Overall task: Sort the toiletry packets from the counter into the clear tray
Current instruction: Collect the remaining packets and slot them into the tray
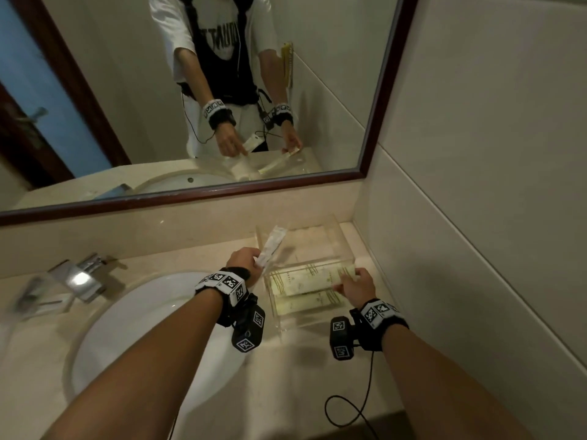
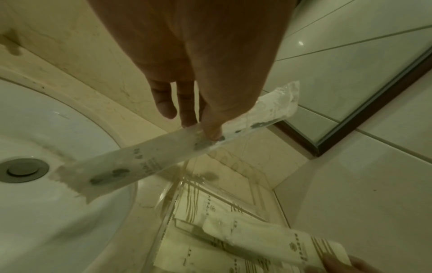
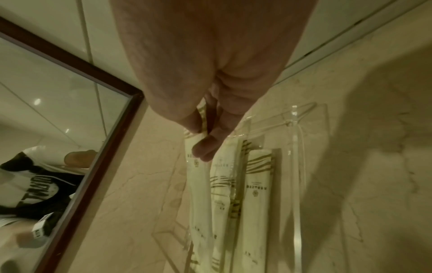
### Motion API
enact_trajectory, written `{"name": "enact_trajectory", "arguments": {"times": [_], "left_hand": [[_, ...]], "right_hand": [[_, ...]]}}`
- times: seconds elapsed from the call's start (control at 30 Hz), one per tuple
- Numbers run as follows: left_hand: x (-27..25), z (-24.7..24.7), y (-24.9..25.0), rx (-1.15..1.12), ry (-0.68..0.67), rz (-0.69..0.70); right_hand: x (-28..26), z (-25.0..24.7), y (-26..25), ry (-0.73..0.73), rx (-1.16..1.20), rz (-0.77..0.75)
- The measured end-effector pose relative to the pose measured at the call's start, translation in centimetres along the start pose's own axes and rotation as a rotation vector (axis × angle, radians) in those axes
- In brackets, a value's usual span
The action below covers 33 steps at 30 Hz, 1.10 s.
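A clear tray [image 1: 346, 246] stands on the counter by the right wall, with cream packets striped in gold [image 1: 305, 304] lying inside. My left hand [image 1: 243, 260] pinches a long white plastic-wrapped packet [image 1: 271, 246] and holds it tilted over the tray's left rim; in the left wrist view the same white packet [image 2: 163, 153] crosses under my fingers [image 2: 187, 110]. My right hand [image 1: 357, 285] pinches the right end of a cream striped packet [image 1: 309, 279] above the tray. The right wrist view shows that cream packet [image 3: 198, 184] hanging from my fingertips [image 3: 205, 149] over the tray [image 3: 297, 166].
A white basin [image 1: 133, 328] fills the counter's left, with a chrome tap [image 1: 82, 276] behind it. A wood-framed mirror [image 1: 374, 128] runs along the back wall. Tiled wall [image 1: 476, 185] closes the right side. A black cable [image 1: 352, 411] loops near the counter's front edge.
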<state>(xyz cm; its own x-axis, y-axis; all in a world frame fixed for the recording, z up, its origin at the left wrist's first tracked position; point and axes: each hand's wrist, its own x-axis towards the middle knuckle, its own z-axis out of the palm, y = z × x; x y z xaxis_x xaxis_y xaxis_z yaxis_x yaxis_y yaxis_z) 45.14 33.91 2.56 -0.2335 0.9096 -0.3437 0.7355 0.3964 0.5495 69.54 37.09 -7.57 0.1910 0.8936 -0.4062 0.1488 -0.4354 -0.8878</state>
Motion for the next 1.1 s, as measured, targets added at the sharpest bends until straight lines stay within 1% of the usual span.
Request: {"name": "enact_trajectory", "arguments": {"times": [0.07, 0.2, 0.4, 0.53, 0.7, 0.83, 0.93, 1.1], "left_hand": [[-0.1, 0.1, 0.0, 0.016, -0.002, -0.006], [0.0, 0.4, -0.2, 0.070, -0.011, -0.031], [0.1, 0.6, -0.1, 0.089, -0.043, -0.043], [0.0, 0.8, -0.1, 0.096, -0.040, -0.051], [0.0, 1.0, -0.1, 0.108, -0.046, -0.060], [0.3, 0.8, -0.3, 0.125, -0.047, -0.072], [0.6, 0.9, -0.6, 0.126, -0.057, -0.077], [0.9, 1.2, -0.7, 0.118, -0.062, -0.078]], "right_hand": [[0.4, 0.1, 0.8, -0.013, 0.000, 0.063], [1.0, 0.6, 1.9, -0.026, -0.008, 0.116], [2.1, 1.9, 3.2, -0.072, 0.012, 0.161], [2.2, 2.2, 3.7, -0.055, -0.034, 0.158], [3.0, 2.8, 4.5, -0.023, -0.153, 0.186], [3.8, 3.9, 5.6, 0.005, -0.361, 0.142], [3.3, 3.8, 5.5, 0.026, -0.483, 0.118], [3.1, 3.6, 5.8, 0.023, -0.561, 0.108]]}}
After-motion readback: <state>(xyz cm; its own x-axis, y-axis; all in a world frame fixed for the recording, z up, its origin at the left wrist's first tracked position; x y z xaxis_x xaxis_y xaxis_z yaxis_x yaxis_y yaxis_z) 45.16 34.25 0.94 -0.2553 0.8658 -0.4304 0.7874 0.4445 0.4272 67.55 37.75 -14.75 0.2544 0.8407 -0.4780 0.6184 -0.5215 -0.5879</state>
